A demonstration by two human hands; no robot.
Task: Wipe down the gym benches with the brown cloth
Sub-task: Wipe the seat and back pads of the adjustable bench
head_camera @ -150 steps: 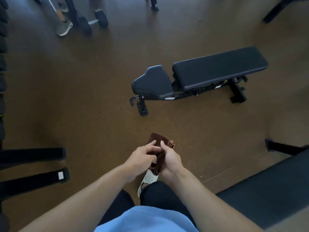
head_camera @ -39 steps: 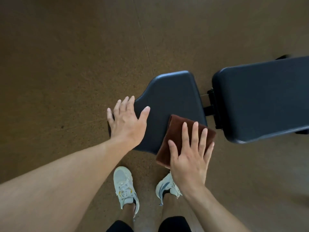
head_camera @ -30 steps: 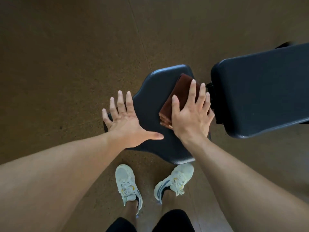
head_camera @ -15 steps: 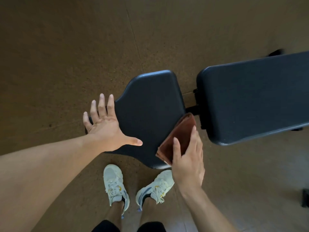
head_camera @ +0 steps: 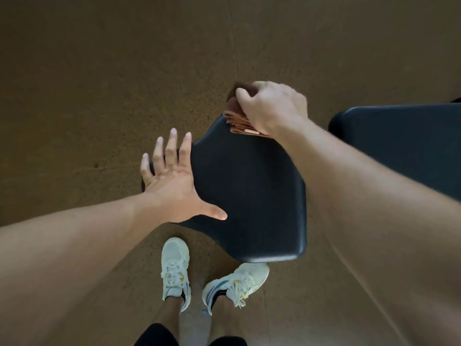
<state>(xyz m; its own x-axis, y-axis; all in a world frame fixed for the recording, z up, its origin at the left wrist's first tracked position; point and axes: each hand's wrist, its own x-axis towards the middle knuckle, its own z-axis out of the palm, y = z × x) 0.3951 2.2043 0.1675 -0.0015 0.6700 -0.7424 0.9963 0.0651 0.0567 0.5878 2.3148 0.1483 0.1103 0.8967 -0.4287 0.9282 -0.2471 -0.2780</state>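
Here, seen from the head camera looking down:
Right hand: the right hand is reaching across to the far edge of the seat pad, its grip curling round the brown cloth; the knuckles are facing the camera and the fingertips are hidden behind the cloth
Brown cloth: it is sitting folded in several layers, its stacked edges showing toward the camera, lying over the far rim of the seat pad with its upper part hanging past that rim above the floor
Left hand: the left hand is lying flat with its fingers straight and spread, thumb pointing right across the pad, holding nothing; its palm is resting on the narrow left end of the seat pad
Seat pad: the dark seat pad is filling the middle, wider on the right than on the left, and both forearms are crossing above it
Back pad: the long back pad is lying just to the right of the seat pad, a gap showing between the two, and the right forearm is covering part of it
Shoes: two white shoes are standing on the brown floor just below the near edge of the seat pad, toes pointing toward it
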